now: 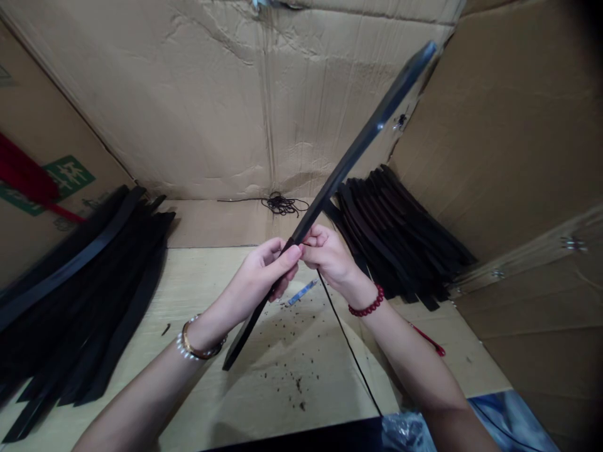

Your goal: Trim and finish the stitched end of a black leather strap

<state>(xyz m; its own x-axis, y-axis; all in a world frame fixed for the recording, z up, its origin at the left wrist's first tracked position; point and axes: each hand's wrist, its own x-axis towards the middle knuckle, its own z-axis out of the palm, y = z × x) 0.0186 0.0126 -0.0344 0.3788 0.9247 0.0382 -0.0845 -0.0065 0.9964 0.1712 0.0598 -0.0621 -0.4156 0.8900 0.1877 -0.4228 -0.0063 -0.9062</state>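
A long, dark, slightly curved strip slants from lower left to upper right in front of me. My left hand is wrapped round its lower part, the thumb on top. Just to the right, my right hand is closed in a pinch against the strip, holding a thin black cord. The cord hangs from the fingers down to the table's front edge. Where the cord meets the strip is mostly hidden by the fingertips.
Dark strips lie piled at the left and the right. A tangled black cord rests by the back cardboard wall. A blue-and-white cutter and dark crumbs lie on the table. Red-handled tool is beside my right forearm.
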